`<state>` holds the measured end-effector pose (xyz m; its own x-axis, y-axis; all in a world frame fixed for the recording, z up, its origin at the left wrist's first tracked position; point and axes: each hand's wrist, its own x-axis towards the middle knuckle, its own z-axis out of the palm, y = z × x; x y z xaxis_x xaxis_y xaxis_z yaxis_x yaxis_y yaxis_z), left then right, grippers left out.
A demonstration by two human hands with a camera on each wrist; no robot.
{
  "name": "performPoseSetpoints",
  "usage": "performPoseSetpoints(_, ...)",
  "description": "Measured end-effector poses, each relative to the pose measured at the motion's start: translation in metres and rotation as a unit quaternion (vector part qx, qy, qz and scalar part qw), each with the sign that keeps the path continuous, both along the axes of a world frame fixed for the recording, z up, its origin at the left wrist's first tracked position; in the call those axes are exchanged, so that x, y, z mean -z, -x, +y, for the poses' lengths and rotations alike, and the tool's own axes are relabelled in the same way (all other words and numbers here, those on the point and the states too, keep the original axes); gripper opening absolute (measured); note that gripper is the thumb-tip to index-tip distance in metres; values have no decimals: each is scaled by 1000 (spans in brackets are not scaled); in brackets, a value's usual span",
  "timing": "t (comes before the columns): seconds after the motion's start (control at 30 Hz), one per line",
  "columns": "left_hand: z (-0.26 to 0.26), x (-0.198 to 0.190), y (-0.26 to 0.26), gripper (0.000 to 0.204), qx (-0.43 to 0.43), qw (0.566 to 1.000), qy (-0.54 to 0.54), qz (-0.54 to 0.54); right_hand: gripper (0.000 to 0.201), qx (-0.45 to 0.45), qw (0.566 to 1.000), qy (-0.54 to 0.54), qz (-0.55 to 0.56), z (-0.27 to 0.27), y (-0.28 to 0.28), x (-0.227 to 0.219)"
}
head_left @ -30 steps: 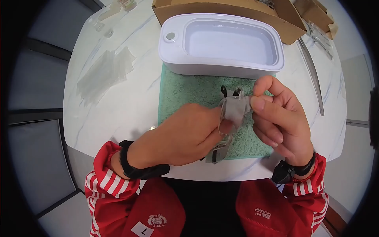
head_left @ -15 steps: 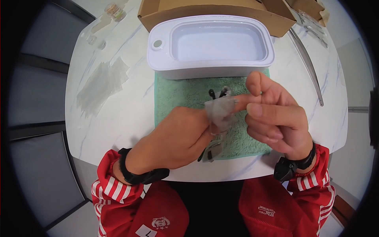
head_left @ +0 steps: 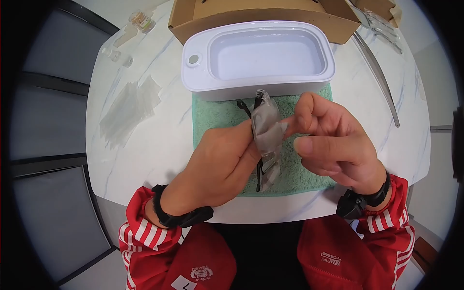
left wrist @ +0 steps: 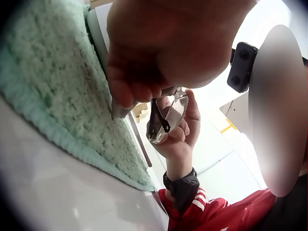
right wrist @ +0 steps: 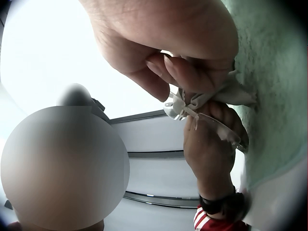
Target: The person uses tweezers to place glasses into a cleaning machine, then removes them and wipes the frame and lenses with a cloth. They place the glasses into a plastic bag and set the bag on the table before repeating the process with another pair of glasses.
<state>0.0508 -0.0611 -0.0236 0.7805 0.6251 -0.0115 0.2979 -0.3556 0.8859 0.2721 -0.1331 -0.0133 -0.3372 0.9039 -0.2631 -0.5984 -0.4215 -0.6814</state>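
My left hand (head_left: pixel 220 162) grips a pair of glasses with clear lenses and dark temples (head_left: pixel 259 176), its fingers partly hidden behind them. A grey cloth (head_left: pixel 268 133) lies over the lens on the side facing my right hand. My right hand (head_left: pixel 340 140) is at the lens, its index finger bent and reaching to the cloth, thumb held apart. In the left wrist view the glasses (left wrist: pixel 177 109) hang between both hands. The right wrist view shows the cloth (right wrist: pixel 231 92) bunched beside the clear nose pads (right wrist: pixel 180 107) under the right fingers.
A white tub (head_left: pixel 261 86) stands on a green towel (head_left: pixel 309 179) beyond the hands, with a cardboard box (head_left: pixel 270 14) behind it. Thin grey sheets (head_left: pixel 128 113) lie at the left, near small jars (head_left: pixel 141 21). A curved metal strip (head_left: pixel 379 77) lies at the right.
The glasses have turned more upright and shifted slightly left, showing a dark temple lower down. The right thumb and index finger, close together at the cloth a second ago, have spread apart.
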Motion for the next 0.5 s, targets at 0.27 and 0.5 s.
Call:
performPoseSetpoints(0.27, -1, -9, 2, 23, -83, 975, 201, -42, 19, 104, 993, -12, -48, 1, 4, 4)
performPoseSetpoints(0.5, 1, 2, -2, 19, -27, 989, 145, -30, 21, 81, 984, -60, -144, -1, 8, 2)
